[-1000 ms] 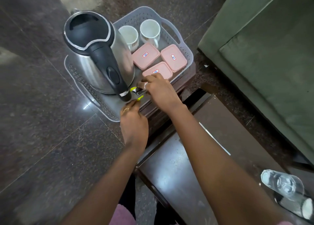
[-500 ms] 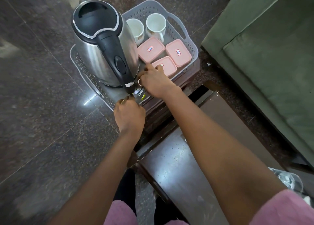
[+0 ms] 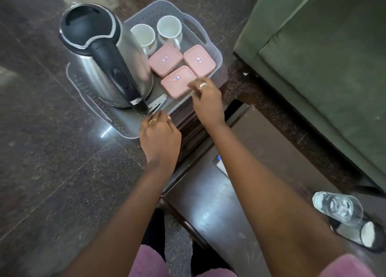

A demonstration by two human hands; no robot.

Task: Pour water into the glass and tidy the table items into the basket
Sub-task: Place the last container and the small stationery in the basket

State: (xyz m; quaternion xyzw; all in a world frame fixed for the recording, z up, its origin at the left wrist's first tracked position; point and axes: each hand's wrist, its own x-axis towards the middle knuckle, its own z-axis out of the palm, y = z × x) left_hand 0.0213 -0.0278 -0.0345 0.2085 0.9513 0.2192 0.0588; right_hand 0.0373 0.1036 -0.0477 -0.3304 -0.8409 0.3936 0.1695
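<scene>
A grey perforated plastic basket [image 3: 212,49] is sitting on a small dark wooden stand [image 3: 188,120], with its left part jutting out over the polished dark stone floor [image 3: 52,151]. A stainless steel electric kettle with a black lid and handle [image 3: 100,67] is filling the basket's left half. Two white ceramic mugs [image 3: 144,37] are standing at the far end. Three pink square lidded boxes [image 3: 178,81] are lying packed together on the right side, the nearest one close against the near wall. A flat silver metal clip [image 3: 158,103] is lying in the narrow strip of bare basket floor between the kettle's base and that box.

The left hand [image 3: 159,134] is hovering at the basket's near rim with its fingers curled under. Whether it is holding anything cannot be told. The right hand [image 3: 206,101] is reaching over the near right rim, its bent fingers just at the nearest box's edge. Blur is hiding whether they are pinching something.

A clear drinking glass holding water [image 3: 338,206] is standing well apart from the basket, at the near right edge of the dark glossy tabletop [image 3: 208,203]. A green upholstered sofa [image 3: 323,57] is closing off the basket's right side, leaving only a slim gap.
</scene>
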